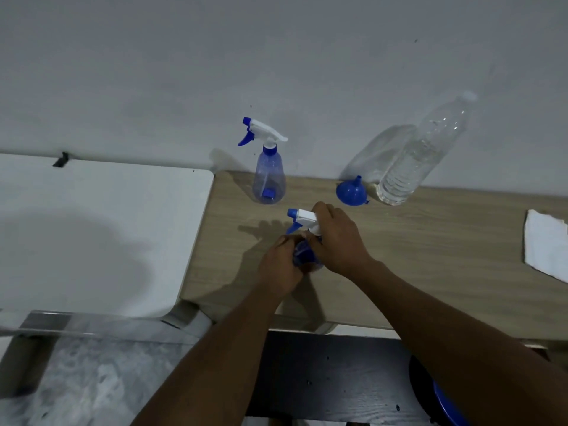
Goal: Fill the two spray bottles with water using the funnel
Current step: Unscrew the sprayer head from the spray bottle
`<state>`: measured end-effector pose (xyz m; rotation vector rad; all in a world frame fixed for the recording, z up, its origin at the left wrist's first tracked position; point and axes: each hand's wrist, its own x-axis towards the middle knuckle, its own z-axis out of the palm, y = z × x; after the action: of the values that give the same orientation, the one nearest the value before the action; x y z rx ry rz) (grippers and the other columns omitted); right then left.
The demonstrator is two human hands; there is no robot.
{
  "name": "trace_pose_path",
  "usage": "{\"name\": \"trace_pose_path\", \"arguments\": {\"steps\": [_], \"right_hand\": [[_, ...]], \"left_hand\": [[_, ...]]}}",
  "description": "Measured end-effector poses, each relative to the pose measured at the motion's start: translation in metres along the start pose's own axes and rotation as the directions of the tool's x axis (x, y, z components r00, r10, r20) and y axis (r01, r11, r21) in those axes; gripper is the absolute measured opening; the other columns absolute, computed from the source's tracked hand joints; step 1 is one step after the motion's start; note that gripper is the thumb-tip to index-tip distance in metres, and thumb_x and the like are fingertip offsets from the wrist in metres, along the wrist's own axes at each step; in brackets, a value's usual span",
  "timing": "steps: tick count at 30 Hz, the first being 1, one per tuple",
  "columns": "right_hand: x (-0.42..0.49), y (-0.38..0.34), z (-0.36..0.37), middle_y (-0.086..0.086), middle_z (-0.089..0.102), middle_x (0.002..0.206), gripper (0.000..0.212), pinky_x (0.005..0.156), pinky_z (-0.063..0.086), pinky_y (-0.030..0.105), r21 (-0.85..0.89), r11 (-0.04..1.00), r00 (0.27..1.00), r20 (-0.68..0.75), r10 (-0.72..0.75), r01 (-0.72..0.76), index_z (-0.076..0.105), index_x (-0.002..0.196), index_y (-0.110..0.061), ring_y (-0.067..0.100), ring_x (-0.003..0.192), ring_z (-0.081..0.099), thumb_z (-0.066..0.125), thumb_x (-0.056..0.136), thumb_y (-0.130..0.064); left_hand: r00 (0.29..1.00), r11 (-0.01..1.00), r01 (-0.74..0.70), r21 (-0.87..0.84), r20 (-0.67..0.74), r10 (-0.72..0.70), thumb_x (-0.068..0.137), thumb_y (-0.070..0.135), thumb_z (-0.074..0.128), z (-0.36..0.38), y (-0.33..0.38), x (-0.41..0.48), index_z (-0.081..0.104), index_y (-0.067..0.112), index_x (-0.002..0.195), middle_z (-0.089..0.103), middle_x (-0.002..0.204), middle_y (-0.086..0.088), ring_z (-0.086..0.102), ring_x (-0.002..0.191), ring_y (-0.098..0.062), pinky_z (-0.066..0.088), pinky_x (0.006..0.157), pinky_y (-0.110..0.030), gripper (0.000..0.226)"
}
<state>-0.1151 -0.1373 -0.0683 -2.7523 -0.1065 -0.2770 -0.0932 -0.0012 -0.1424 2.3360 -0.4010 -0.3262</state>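
Observation:
A near spray bottle (304, 256) with a blue body stands on the wooden table (430, 256). My left hand (281, 269) grips its body from the left. My right hand (336, 238) is closed over its white and blue spray head (302, 218). A second spray bottle (269, 176) stands upright by the wall, with its head on and no hand on it. The blue funnel (352, 192) lies mouth down, spout up, to its right. A large clear water bottle (421, 155), capped, stands beside the funnel against the wall.
A folded white cloth (545, 244) lies at the table's right edge. A white table (101, 229) adjoins on the left. Below the front edge are a dark surface (332, 379) and a blue round object (442, 401).

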Motion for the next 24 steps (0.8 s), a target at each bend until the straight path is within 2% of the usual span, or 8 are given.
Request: {"name": "trace_pose_path", "arguments": {"steps": [5,8,10,13,16,19,22,24], "right_hand": [[-0.001,0.012,-0.011,0.003,0.054,0.102,0.039,0.071,0.048,0.036,0.107,0.993,0.993,0.101,-0.058,0.047,0.048,0.113,-0.014,0.018,0.085,0.050,0.070,0.082,-0.024],[0.004,0.014,-0.012,0.000,0.057,0.099,0.051,0.070,0.045,0.034,-0.166,0.983,0.994,0.095,-0.058,0.073,0.047,0.115,-0.019,0.018,0.082,0.050,0.066,0.083,-0.055],[0.005,0.011,-0.010,0.003,0.062,0.099,0.044,0.071,0.045,0.035,-0.219,0.973,0.995,0.087,-0.053,0.071,0.047,0.116,-0.017,0.020,0.082,0.053,0.064,0.089,-0.048],[0.003,0.011,-0.012,0.004,0.058,0.110,0.041,0.077,0.048,0.036,0.019,0.998,0.989,0.138,-0.056,0.054,0.048,0.120,-0.016,0.022,0.092,0.053,0.069,0.086,-0.025],[0.006,0.017,-0.016,0.001,0.054,0.114,0.058,0.079,0.046,0.036,-0.001,0.996,0.983,0.166,-0.084,0.085,0.046,0.125,-0.019,0.020,0.095,0.050,0.075,0.079,-0.039],[0.006,0.014,-0.012,0.002,0.062,0.108,0.051,0.076,0.044,0.036,-0.152,0.986,0.993,0.106,-0.057,0.073,0.046,0.124,-0.020,0.020,0.089,0.054,0.069,0.085,-0.043],[0.003,0.013,-0.012,0.003,0.059,0.116,0.053,0.079,0.043,0.038,-0.015,0.997,0.989,0.130,-0.077,0.079,0.045,0.129,-0.021,0.021,0.096,0.051,0.070,0.083,-0.027],[0.004,0.018,-0.018,0.001,0.055,0.120,0.065,0.082,0.043,0.038,0.010,0.996,0.983,0.161,-0.092,0.092,0.042,0.133,-0.023,0.020,0.100,0.050,0.073,0.077,-0.036]], "left_hand": [[0.998,0.999,-0.050,-0.019,-0.042,0.049,0.077,0.026,0.080,0.000,-0.004,-0.001,0.056,0.027,0.129,0.061,0.126,0.002,0.060,0.111,-0.017,0.048,0.096,-0.034,0.058],[1.000,0.999,-0.010,-0.045,-0.007,0.009,0.077,0.027,0.079,0.000,-0.003,0.001,0.057,0.023,0.126,0.061,0.121,0.003,0.059,0.108,-0.016,0.049,0.095,-0.035,0.053],[1.000,1.000,0.003,-0.026,-0.006,-0.003,0.075,0.028,0.081,0.002,-0.005,0.002,0.056,0.024,0.125,0.060,0.120,0.004,0.059,0.106,-0.016,0.049,0.094,-0.034,0.056],[1.000,0.999,-0.014,-0.032,-0.007,0.014,0.075,0.027,0.081,0.002,-0.006,0.002,0.054,0.027,0.130,0.060,0.124,0.003,0.059,0.110,-0.016,0.049,0.096,-0.034,0.062],[0.999,0.997,-0.046,-0.069,-0.012,0.045,0.076,0.022,0.078,0.000,-0.007,0.003,0.055,0.028,0.130,0.061,0.124,0.003,0.059,0.109,-0.017,0.049,0.094,-0.034,0.059],[0.999,0.997,-0.044,-0.057,-0.017,0.043,0.074,0.022,0.080,0.000,-0.007,0.003,0.057,0.028,0.124,0.062,0.119,0.003,0.060,0.105,-0.017,0.051,0.092,-0.036,0.056],[0.999,0.995,-0.043,-0.086,-0.014,0.042,0.072,0.025,0.082,0.000,-0.008,0.002,0.056,0.029,0.128,0.061,0.122,0.004,0.060,0.108,-0.017,0.050,0.094,-0.038,0.061],[0.998,0.995,-0.057,-0.084,-0.006,0.057,0.074,0.026,0.082,0.000,-0.008,0.003,0.055,0.029,0.130,0.060,0.124,0.005,0.059,0.110,-0.015,0.049,0.096,-0.037,0.062]]}}
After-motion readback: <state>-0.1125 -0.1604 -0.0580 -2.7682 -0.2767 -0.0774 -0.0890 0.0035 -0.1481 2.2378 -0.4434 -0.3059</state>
